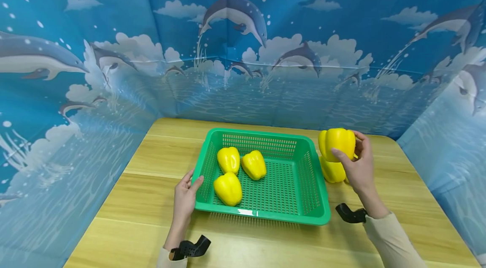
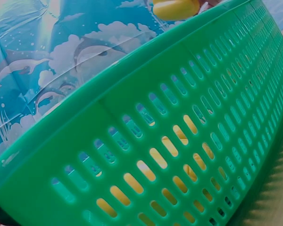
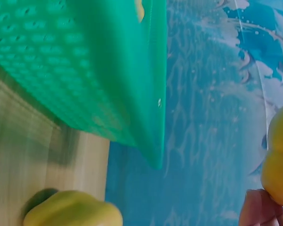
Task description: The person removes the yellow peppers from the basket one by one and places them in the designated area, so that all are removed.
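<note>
A green plastic basket (image 1: 265, 216) with slotted walls sits on the wooden table. Inside it, toward the left, lie three yellow bell peppers (image 1: 228, 188). My left hand (image 1: 184, 197) grips the basket's left rim, thumb over the top. To the right of the basket, my right hand (image 1: 360, 169) holds another yellow bell pepper (image 1: 337, 143) raised above the table, between thumb and fingers. Below it a yellow bell pepper (image 1: 332, 171) rests on the table, partly hidden by the held one. In the right wrist view the held pepper (image 3: 280, 155) shows at the right edge.
The wooden table (image 1: 133, 200) reaches back to a blue curtain (image 1: 243, 90) printed with dolphins and clouds. Each wrist wears a black camera mount, the left mount (image 1: 191, 247) near the table's front and the right mount (image 1: 350, 214) beside the basket's front right corner.
</note>
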Motion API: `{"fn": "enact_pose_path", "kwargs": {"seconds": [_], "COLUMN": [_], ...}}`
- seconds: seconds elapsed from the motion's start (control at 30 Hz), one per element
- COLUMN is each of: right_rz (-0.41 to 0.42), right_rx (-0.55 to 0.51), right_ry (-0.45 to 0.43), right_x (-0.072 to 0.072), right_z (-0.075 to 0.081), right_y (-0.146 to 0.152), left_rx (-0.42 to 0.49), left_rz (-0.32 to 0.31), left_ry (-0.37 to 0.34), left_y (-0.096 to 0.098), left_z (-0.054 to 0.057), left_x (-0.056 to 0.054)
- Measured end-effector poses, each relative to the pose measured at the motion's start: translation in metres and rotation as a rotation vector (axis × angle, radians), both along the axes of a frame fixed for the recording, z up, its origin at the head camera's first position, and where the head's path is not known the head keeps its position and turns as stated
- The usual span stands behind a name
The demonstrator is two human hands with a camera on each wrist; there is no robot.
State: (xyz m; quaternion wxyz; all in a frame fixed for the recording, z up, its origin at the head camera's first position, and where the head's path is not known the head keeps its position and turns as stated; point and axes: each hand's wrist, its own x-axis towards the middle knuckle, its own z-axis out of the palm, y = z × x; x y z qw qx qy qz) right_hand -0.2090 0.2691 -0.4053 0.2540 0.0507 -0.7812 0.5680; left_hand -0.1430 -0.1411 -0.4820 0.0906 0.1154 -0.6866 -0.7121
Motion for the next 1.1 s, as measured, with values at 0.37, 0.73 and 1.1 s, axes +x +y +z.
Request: {"fn": "enact_pose_path", "kwargs": {"seconds": [0.37,0.73,1.1], "right_rz": [-0.102,-0.185,-0.361], "right_rx": [-0.109,-0.238,-0.117], "right_ry": [0.013,0.029,-0.121], "right_x": [0.001,-0.002,0.0], "right_z": [-0.007,-0.012,-0.022], "right_y": [0.022,0.048,0.082], "left_rx": [-0.009,-0.015,0.005], "left_rz": [-0.001,0.0,-0.007], "left_ry": [-0.003,0.005,0.016], "left_y": [-0.001,0.0,-0.001], "left_z": [-0.002,0.0,-0.001], "left_x": [0.0,0.001,-0.001]}}
